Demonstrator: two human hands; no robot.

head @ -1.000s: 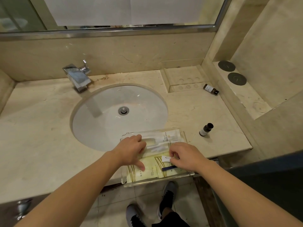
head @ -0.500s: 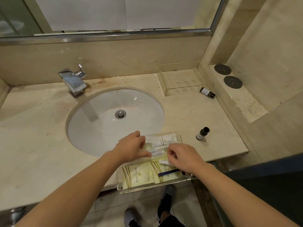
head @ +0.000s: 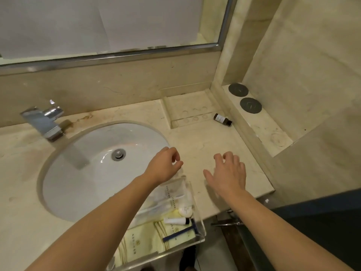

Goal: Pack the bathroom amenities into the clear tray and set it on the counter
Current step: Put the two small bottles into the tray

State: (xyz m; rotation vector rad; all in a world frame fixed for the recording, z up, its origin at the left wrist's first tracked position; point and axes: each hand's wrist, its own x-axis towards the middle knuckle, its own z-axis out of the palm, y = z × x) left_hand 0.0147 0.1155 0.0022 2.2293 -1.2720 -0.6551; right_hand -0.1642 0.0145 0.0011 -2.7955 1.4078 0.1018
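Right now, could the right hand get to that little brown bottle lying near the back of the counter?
Probably yes: the right hand hovers open, and only bare counter lies between it and the bottle.

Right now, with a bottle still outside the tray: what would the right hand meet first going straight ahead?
Likely the brown bottle lying by the ledge; only counter shows between it and the right hand, though depth is unclear.

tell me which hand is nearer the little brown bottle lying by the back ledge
Right. The right hand hovers in front of the brown bottle; the left hand is farther left, by the sink.
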